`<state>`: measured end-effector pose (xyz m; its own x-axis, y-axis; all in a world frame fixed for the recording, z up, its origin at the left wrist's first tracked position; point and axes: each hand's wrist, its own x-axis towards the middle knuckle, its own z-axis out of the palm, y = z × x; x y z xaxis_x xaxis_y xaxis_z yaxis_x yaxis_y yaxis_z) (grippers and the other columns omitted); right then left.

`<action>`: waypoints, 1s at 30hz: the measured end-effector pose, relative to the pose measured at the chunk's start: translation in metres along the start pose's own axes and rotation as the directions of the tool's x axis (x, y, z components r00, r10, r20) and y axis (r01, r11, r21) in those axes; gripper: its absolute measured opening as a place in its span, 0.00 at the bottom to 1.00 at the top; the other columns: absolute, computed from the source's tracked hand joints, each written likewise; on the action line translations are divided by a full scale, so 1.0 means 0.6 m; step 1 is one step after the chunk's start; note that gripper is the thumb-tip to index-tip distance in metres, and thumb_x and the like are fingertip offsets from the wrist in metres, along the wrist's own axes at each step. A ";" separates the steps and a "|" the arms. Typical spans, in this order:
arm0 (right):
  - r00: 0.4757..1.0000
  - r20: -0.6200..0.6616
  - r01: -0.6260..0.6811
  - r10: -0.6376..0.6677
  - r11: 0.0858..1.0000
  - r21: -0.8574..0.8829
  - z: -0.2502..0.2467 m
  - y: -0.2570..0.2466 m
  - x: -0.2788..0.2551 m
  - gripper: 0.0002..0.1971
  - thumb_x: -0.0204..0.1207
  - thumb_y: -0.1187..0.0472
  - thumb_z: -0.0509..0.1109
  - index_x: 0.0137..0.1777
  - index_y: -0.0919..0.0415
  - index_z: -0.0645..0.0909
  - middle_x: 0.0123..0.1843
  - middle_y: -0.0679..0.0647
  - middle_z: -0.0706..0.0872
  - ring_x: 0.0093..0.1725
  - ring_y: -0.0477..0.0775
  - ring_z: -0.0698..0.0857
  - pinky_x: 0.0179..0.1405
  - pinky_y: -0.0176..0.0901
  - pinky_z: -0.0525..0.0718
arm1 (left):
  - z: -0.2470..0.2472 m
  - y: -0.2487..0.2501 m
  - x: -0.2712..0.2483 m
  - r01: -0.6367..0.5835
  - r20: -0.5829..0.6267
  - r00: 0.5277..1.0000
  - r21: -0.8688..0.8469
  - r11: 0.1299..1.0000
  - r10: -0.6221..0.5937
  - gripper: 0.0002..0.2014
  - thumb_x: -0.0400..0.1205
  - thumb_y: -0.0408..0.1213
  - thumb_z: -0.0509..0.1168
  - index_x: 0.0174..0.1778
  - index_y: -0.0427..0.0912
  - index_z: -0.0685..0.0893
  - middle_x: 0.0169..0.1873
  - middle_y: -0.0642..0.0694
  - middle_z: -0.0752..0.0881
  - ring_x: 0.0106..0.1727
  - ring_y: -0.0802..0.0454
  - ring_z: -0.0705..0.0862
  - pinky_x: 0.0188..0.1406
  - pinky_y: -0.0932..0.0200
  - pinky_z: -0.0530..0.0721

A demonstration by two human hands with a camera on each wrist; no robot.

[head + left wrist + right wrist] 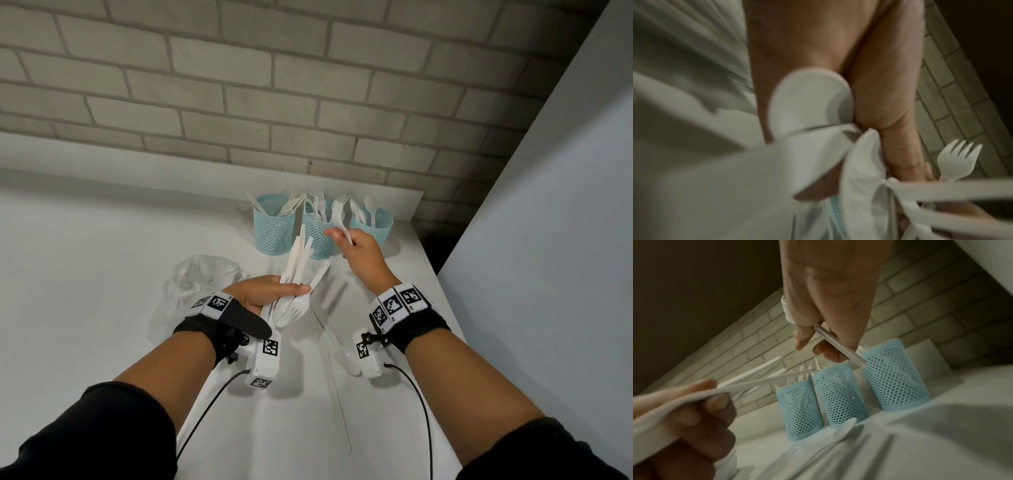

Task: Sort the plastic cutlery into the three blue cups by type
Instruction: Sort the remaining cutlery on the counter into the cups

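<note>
Cutlery sorting is midway: the right hand [359, 255] pinches a fork [339, 212] to lower into the middle cup [317, 236], while the left hand [263, 294] grasps the mixed bundle [298, 270].

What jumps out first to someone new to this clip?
Three blue cups in a row by the brick wall, bristling with white cutlery. In front of them the right hand pinches a fork, while the left hand grips a mixed bunch of cutlery.
</note>
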<state>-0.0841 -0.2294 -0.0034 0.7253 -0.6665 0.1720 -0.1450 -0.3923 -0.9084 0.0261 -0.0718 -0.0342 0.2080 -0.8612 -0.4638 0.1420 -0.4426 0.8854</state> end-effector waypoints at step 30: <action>0.649 0.687 -0.052 0.328 0.919 -0.390 -0.036 -0.037 -0.010 0.21 0.80 0.44 0.61 0.46 0.60 0.88 0.24 0.50 0.73 0.24 0.45 0.66 0.32 0.32 0.73 | 0.014 0.016 0.008 -0.147 0.105 0.980 -0.181 0.972 0.167 0.17 0.72 0.46 0.71 0.51 0.39 0.81 0.28 0.48 0.85 0.23 0.57 0.81 0.21 0.65 0.81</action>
<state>-0.0995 -0.2304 0.0239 0.8850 -0.1259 -0.4481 -0.4337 -0.5729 -0.6955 0.0200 -0.0820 -0.0276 0.1260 -0.9446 -0.3032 0.2830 -0.2588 0.9236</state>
